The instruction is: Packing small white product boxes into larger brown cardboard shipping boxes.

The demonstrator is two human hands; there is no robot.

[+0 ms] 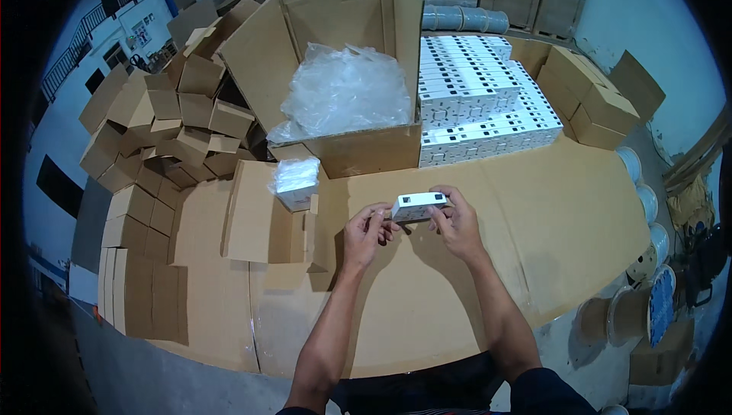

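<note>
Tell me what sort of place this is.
Most likely a warehouse packing station: both hands hold a small white box over a cardboard-covered table, with stacked white boxes, a heap of small brown cartons and a big open carton behind.

Small white box (418, 205) held at frame centre between left hand (366, 233) and right hand (456, 222) above cardboard-covered table (534, 217), open carton (343, 72) with clear plastic bags (347, 91) behind, stacked white boxes (480, 102) upper right, folded brown cartons (164, 133) left.

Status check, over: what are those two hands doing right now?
Left hand and right hand both grip a small white box, held above the cardboard-covered table. Nothing between hands and box. Open carton with plastic bags behind.
</note>
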